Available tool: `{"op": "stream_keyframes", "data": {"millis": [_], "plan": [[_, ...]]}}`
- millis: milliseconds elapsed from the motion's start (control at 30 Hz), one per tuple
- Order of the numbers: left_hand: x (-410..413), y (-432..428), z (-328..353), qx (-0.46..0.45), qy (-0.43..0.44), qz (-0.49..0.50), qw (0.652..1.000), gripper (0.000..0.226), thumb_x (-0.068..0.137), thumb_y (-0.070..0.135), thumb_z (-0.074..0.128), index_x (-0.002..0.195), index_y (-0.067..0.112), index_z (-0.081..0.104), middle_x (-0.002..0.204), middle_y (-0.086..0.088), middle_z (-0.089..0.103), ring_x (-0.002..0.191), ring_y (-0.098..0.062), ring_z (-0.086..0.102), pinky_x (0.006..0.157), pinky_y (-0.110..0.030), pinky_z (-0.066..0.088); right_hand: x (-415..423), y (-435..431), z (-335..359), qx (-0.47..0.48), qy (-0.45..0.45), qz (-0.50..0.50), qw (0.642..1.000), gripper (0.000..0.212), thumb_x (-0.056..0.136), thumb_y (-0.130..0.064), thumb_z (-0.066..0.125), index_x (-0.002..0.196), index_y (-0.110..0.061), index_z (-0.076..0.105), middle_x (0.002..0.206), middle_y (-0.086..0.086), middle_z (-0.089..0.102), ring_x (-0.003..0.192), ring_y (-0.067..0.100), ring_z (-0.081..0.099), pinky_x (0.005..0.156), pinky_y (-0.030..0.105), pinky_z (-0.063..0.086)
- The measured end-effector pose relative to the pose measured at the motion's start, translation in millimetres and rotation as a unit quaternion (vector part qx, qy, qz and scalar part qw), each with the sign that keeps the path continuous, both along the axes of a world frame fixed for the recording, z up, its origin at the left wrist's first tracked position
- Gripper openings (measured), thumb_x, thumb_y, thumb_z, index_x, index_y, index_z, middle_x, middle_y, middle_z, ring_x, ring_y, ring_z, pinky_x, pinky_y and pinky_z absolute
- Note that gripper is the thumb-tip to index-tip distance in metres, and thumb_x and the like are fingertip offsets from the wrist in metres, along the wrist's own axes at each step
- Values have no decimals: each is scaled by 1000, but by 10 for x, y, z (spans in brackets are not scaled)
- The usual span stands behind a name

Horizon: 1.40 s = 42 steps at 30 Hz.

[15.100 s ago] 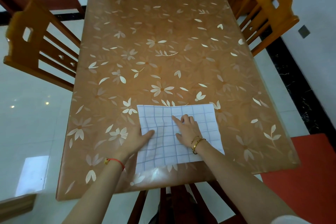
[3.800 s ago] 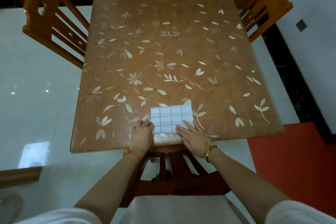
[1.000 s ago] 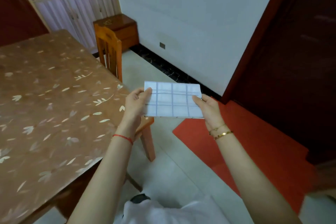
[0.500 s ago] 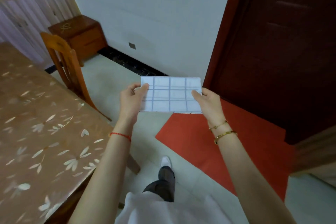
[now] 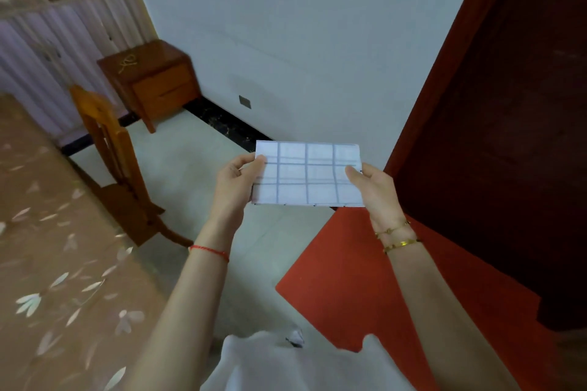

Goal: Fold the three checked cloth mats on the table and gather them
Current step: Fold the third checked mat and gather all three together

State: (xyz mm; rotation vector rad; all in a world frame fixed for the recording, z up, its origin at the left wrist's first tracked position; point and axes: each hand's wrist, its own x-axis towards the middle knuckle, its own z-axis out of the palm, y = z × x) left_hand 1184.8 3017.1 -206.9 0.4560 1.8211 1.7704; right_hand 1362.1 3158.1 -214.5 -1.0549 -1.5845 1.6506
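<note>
The folded white cloth mat with blue checked lines (image 5: 306, 173) is in the air, off to the right of the brown flower-patterned counter (image 5: 47, 263) and well clear of its edge. It is held as a flat rectangle over the pale floor. The left hand (image 5: 236, 181) pinches the short edge nearer the counter, thumb on the upper face and fingers underneath. The right hand (image 5: 373, 189) pinches the far short edge the same way. Both hands are grasping the mat, and neither is loose or empty.

The fold looks done, so the step in hand appears to be carrying this mat to join the others. No other mat is in view, and I cannot tell where they lie.

- Hold the two pinches level and lightly apart so the layers stay flat and do not slide or fan open at the long edges.
- Squeezing the hands inward would probably buckle the soft cloth.
- The orange wooden chair (image 5: 108, 143) stands just beside the counter on this side, so the arms should pass above its back when turning back.
- Lower the mat square onto the counter or the pile, long edge first, and let go only once it rests flat.

The red floor mat (image 5: 349, 279) lies farther from the counter, below the right forearm.
</note>
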Motion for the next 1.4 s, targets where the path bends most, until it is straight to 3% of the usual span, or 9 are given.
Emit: {"op": "stream_keyframes", "data": {"millis": [200,433,600,733,967,1033,1133,1233,1400], "plan": [[-486,463,-89,-19,-23,-2,1000,11,94,24,64,93,16,71,87,-5,69,74,-18,63,62,-27,50,-533,511,-129,-16,12,14,1000,15,96,-13,57,97,-15,72,90,-3,73,82,7,68,71,19,54],[-1094,1083,-201,-20,-50,42,998,7,94,18,63,94,16,70,87,-6,69,74,-17,62,67,-29,50,-1272,1237,-202,-27,16,43,999,18,96,-13,57,89,-20,72,86,-4,74,79,9,68,70,22,54],[-1628,1641,-180,-13,-43,89,995,8,93,17,64,97,13,70,79,-1,67,62,-8,60,53,-18,48,-1893,1904,-158,-23,8,96,995,16,96,-14,58,88,-18,72,91,1,74,85,16,69,77,31,56],[-2036,2013,-78,3,-43,132,990,9,93,18,64,98,13,70,77,1,67,61,-8,59,48,-15,45,-2443,2409,-8,0,8,140,990,15,96,-14,57,91,-16,72,90,-1,73,81,10,68,66,20,53],[-2668,2429,-38,12,-50,234,971,14,92,19,65,103,11,71,78,2,69,64,-7,60,49,-16,46,-3426,3030,100,12,7,228,973,15,96,-12,57,92,-16,70,84,-5,71,69,-2,66,58,12,48],[-2820,2459,-37,13,-49,253,966,12,92,19,66,100,13,71,76,4,69,64,-7,60,49,-16,46,-3667,3100,83,13,2,249,968,15,96,-12,57,92,-16,70,86,-4,71,73,1,66,60,14,50],[-3112,2488,-65,14,-51,284,957,10,91,19,66,97,14,73,78,3,70,69,-10,61,54,-19,47,-4094,3199,-6,17,-15,283,959,15,96,-15,58,90,-15,71,93,9,72,84,14,66,75,30,54],[-3452,2494,-118,9,-49,311,949,12,91,20,68,98,13,73,83,-1,71,76,-16,62,62,-25,49,-4560,3273,-106,16,-25,309,951,23,93,-20,60,95,2,67,98,24,69,85,20,62,78,37,50],[-4209,2522,-140,-13,-27,337,941,20,92,22,66,107,9,72,92,-8,71,79,-17,63,58,-20,50,-5454,3326,-137,14,-23,330,944,20,96,-16,58,102,-1,70,99,19,72,85,19,65,78,36,54]]}}
